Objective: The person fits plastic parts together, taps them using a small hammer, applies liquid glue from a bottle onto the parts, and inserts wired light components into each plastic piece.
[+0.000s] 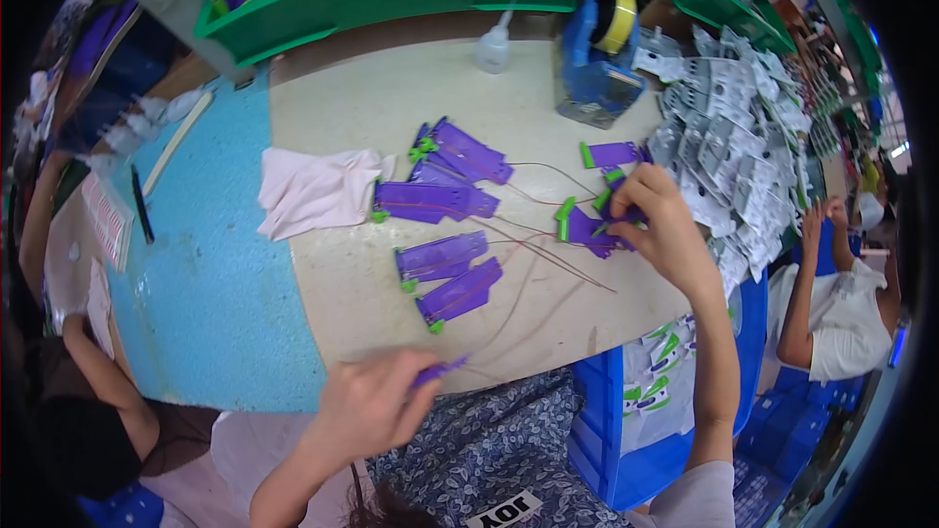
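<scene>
Near the table's front edge my left hand (367, 406) is closed on a small purple plastic part (440, 370), blurred by motion, with thin wires trailing away from it. At the right of the work area my right hand (665, 230) has thumb and fingers bent in a pinch at a purple part with green ends (587, 229); its fingertips partly cover the part. Just beyond lies another purple piece with a green end (612, 154). Between the hands several purple parts with green tips (445, 200) lie in groups, and thin reddish-brown wires (548, 249) run from them.
A pink cloth (323, 194) lies left of the parts. Behind stand a white squeeze bottle (495, 47), a blue tape dispenser (599, 78) and a green bin (391, 2). Grey moulded parts (729, 137) are heaped at right, above a blue crate (599, 420). Other people sit at both sides.
</scene>
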`<state>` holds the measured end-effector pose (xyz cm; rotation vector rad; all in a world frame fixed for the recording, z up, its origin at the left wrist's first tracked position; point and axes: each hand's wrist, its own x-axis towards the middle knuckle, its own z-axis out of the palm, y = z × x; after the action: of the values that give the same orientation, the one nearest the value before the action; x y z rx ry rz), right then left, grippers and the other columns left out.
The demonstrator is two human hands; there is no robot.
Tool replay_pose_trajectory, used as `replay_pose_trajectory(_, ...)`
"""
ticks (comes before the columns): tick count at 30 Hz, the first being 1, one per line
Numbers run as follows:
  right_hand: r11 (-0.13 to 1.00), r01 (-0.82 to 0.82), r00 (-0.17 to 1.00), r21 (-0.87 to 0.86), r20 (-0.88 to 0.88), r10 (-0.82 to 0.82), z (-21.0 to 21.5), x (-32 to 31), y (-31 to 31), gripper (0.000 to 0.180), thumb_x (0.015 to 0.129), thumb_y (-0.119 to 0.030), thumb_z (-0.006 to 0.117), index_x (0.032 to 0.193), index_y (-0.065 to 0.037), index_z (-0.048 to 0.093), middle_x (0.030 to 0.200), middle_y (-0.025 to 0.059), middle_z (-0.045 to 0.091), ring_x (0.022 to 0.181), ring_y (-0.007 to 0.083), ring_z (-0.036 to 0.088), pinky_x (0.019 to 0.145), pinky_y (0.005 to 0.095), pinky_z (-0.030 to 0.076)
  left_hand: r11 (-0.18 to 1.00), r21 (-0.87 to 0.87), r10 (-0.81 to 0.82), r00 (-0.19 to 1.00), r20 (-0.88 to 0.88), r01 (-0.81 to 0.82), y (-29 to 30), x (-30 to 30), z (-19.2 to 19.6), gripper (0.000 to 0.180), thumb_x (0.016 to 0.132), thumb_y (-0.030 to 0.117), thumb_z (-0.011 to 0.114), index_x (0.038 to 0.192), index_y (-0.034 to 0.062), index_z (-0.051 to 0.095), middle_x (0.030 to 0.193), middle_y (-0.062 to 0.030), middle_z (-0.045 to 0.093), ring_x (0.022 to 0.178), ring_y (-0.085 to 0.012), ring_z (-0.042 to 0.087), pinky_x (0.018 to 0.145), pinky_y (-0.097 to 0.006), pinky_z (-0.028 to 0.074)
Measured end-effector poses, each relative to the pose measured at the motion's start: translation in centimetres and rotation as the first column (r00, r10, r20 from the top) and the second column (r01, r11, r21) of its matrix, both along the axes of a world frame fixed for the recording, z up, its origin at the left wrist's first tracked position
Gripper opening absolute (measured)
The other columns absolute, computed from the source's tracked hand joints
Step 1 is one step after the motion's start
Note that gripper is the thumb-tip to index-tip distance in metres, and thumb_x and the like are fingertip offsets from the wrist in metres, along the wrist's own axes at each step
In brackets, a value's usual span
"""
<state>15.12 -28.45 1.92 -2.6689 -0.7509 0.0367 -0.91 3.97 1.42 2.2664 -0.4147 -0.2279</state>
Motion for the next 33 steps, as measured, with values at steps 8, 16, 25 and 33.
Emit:
replay_pose_trajectory(8,0.839,-0.092,0.903,0.536,-0.310,0.297,-1.3,-5.0,11.3,0.016,0.075,-0.002,0.077,0.091,-0.001,0.073,0.077,0.0097,0.067,0.071,0.0246,0.061,0.067,0.0340,0.047,0.958,0.254,-0.149,0.988,0.029,0.136,-1.1,-2.9,-1.1,0.028,0.081,0.015,0.063,0.108,0.0063,0.061,0.106,-0.0085,0.066,0.073,-0.0219,0.067,0.058,-0.034,0.054)
replay_pose_trajectory(16,0.902,-0.260,0.937,0.345,-0.134,0.321,-3.4,-5.8,14.0,0.024,0.073,-0.003,0.076,0.097,-0.002,0.075,0.080,0.0070,0.060,0.076,0.0243,0.054,0.068,0.0355,0.044,0.887,0.460,-0.101,0.987,0.123,0.034,-0.6,-2.3,-1.4,0.026,0.075,0.010,0.061,0.099,0.0027,0.055,0.151,-0.0139,0.042,0.066,-0.0161,0.063,0.051,-0.030,0.054)
replay_pose_trajectory(25,0.869,0.185,0.750,0.459,-0.637,0.177,-2.1,-8.1,12.9,0.027,0.078,0.006,0.073,0.094,-0.003,0.054,0.091,0.0094,0.060,0.086,0.0208,0.061,0.079,0.0309,0.049,0.962,0.072,0.272,0.938,-0.213,-0.263,0.7,-0.6,0.2,0.016,0.096,0.017,0.056,0.107,0.0051,0.056,0.093,-0.0148,0.067,0.070,-0.0373,0.067,0.056,-0.049,0.052)
replay_pose_trajectory(33,0.635,0.409,0.759,0.655,-0.631,0.161,-1.3,-10.1,11.3,0.040,0.075,0.006,0.080,0.099,-0.002,0.049,0.091,0.0072,0.065,0.089,0.0131,0.063,0.083,0.0275,0.049,0.905,-0.344,0.276,0.961,0.024,-0.251,-2.7,1.1,-1.5,0.033,0.090,0.023,0.069,0.112,0.0013,0.059,0.085,-0.0125,0.067,0.065,-0.0316,0.067,0.055,-0.042,0.051)
